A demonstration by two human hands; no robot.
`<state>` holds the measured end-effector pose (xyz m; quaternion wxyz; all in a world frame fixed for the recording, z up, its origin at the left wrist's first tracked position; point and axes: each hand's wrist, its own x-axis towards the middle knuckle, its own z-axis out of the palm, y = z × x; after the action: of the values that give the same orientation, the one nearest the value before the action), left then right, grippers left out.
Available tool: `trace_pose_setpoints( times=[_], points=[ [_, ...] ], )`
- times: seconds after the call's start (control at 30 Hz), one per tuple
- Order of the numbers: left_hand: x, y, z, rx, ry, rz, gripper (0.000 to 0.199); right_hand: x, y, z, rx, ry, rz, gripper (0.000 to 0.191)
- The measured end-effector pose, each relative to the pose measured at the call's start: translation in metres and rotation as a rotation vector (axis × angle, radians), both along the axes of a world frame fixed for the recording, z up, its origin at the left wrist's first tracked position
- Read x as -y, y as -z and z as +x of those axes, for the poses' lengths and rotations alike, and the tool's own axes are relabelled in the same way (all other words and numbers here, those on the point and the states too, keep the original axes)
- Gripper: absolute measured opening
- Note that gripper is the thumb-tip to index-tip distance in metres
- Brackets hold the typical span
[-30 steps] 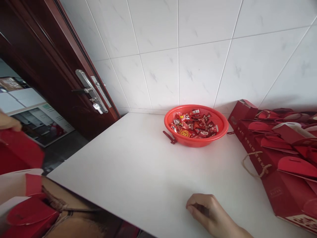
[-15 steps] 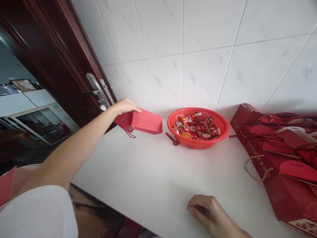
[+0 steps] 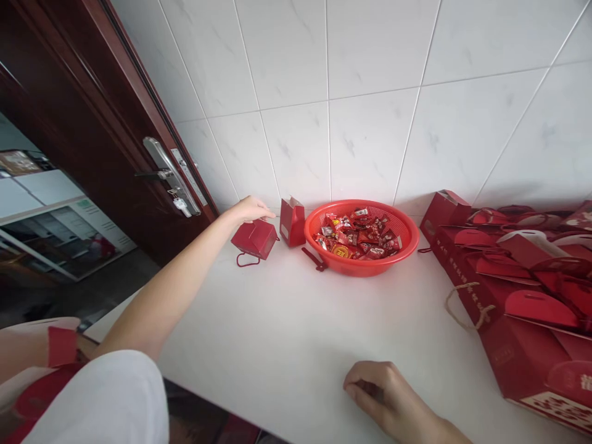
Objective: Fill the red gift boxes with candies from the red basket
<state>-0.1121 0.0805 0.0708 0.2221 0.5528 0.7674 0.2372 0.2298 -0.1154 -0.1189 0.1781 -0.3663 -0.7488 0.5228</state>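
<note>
My left hand (image 3: 252, 209) reaches to the far side of the table, its fingers bent over the back edge of a small dark red paper box (image 3: 254, 239). This box is tilted, with a cord loop hanging at its lower side. Just right of it a second red paper box (image 3: 292, 223) stands upright against the wall, its top open. Loosely curled, my right hand (image 3: 382, 391) rests near the table's front; nothing shows between its fingers. A red plastic basket (image 3: 361, 265) holds many wrapped sweets (image 3: 358, 235).
A large dark red bag (image 3: 467, 277) full of red boxes lies along the right side, with a rope handle (image 3: 456, 314) hanging out. A dark red strip (image 3: 314, 259) lies by the basket. The tiled wall (image 3: 370, 123) bounds the back; the door (image 3: 115, 123) stands left.
A red box now stands upright beside the basket, where the lighter open box was in my left hand before. The cord-handled box has shifted right. My right hand stays put.
</note>
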Motion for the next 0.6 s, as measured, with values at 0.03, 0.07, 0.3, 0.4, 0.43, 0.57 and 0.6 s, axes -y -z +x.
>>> trace_pose_setpoints(
  times=[0.03,0.07,0.3,0.4,0.43,0.57,0.6],
  points=[
    [0.001,0.001,0.0,0.018,-0.005,-0.017,0.032,0.0,0.0,0.0,-0.001,0.001,-0.001,0.024],
    [0.002,0.002,0.0,0.041,-0.012,-0.024,0.032,0.0,0.0,0.0,-0.007,0.003,-0.009,0.025],
    [0.021,0.008,-0.004,0.359,0.167,-0.026,0.038,-0.014,0.002,0.003,-0.214,0.149,-0.256,0.042],
    [0.031,0.017,0.007,0.656,0.388,0.032,0.036,-0.026,0.0,0.001,-0.341,0.254,-0.296,0.051],
    [0.033,0.022,0.014,0.774,0.456,0.064,0.034,-0.03,-0.002,-0.001,-0.379,0.29,-0.308,0.052],
    [0.036,0.053,0.051,1.243,0.557,0.076,0.022,-0.045,-0.017,-0.014,-0.453,0.39,-0.381,0.062],
    [0.036,0.062,0.061,1.343,0.543,0.05,0.02,-0.049,-0.021,-0.017,-0.465,0.401,-0.392,0.065]
  ],
)
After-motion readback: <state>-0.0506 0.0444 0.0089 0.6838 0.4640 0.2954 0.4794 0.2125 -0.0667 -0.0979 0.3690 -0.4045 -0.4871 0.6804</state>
